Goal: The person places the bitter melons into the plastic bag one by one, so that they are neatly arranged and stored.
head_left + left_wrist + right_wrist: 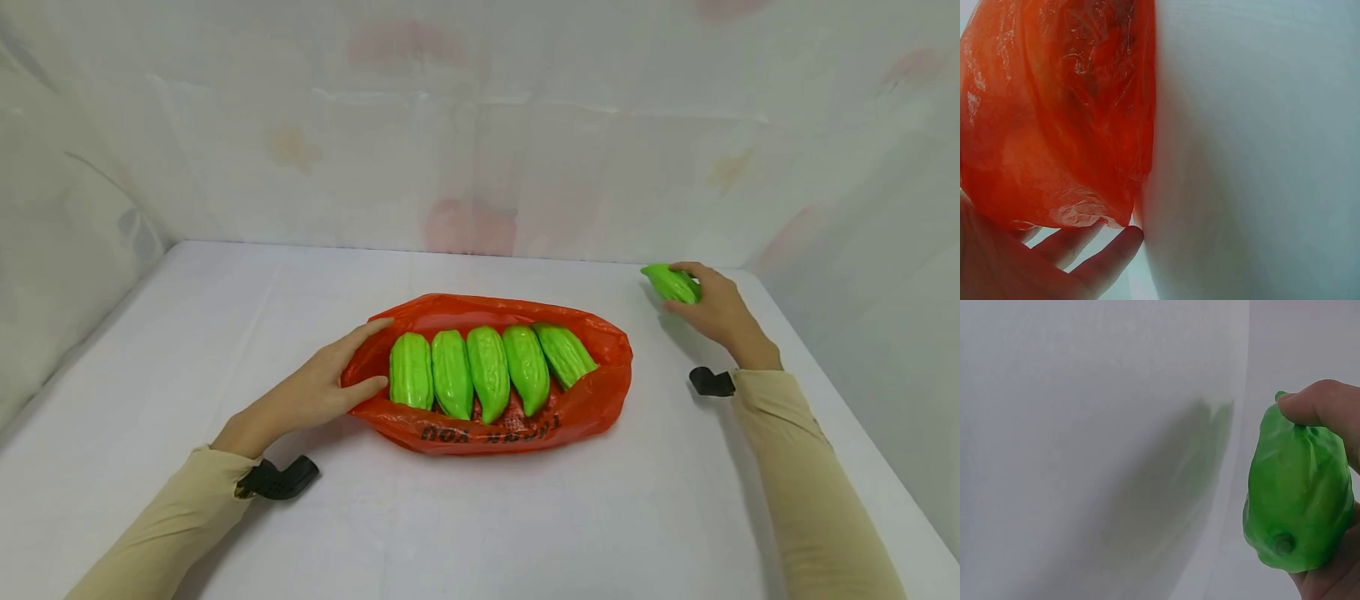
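A red plastic bag (592,408) printed "THANK YOU" lies with its mouth spread wide, several ridged green bitter melons (489,371) side by side inside it. My left hand (318,387) rests on the bag's left end, thumb and index finger spread apart at the rim. In the left wrist view, straight fingers (1110,259) lie against the bag's outer end, tips near the tabletop. Toward the far right corner, my right hand (716,304) grips another bitter melon (671,284) between thumb and fingers. From the right wrist, this melon (1297,494) appears raised, its shadow falling on the white surface.
The white-covered table (480,533) reaches back to a pale patterned cloth wall (480,150), with similar cloth at both sides. A black wrist mount (279,478) sits below the left hand and another black mount (711,382) by the right wrist.
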Tool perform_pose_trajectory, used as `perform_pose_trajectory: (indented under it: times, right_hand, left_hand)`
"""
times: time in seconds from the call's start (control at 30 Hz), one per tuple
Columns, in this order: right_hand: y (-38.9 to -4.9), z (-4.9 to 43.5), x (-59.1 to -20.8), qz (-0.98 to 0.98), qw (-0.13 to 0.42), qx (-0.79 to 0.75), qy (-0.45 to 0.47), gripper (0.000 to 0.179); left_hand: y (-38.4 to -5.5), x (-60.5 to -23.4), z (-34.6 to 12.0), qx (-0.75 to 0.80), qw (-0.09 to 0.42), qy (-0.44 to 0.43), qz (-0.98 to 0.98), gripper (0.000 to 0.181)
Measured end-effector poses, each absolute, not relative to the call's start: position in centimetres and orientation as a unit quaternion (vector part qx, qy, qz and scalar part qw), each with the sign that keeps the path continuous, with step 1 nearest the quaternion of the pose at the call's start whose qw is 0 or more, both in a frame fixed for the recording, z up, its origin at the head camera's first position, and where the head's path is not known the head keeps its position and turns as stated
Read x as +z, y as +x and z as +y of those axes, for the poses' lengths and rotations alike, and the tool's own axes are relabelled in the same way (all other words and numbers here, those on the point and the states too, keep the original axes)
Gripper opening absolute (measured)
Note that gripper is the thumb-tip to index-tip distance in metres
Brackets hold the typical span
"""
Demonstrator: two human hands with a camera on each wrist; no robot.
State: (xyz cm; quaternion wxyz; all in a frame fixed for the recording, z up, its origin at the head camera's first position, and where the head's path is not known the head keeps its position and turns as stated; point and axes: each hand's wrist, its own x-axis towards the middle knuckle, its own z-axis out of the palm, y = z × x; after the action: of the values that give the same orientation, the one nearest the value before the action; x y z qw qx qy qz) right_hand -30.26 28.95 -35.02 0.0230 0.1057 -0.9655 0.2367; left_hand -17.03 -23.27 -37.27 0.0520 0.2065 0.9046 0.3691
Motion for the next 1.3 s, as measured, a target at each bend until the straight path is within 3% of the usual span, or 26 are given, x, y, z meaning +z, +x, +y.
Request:
perform_pose_trajectory:
  times: [0.87,1.3]
  right_hand:
    - [-27.0,24.3,-32.4,-0.943,0.074,0.272,0.179,0.062]
    - [-25.4,21.6,-31.0,-0.915,0.117,0.263,0.283,0.060]
  left_hand:
    - [-17.0,-37.2,-23.2,0.368,0.051,0.204,0.906,0.069]
    - [-17.0,-37.3,-23.2,0.365,0.047,0.206,0.907,0.068]
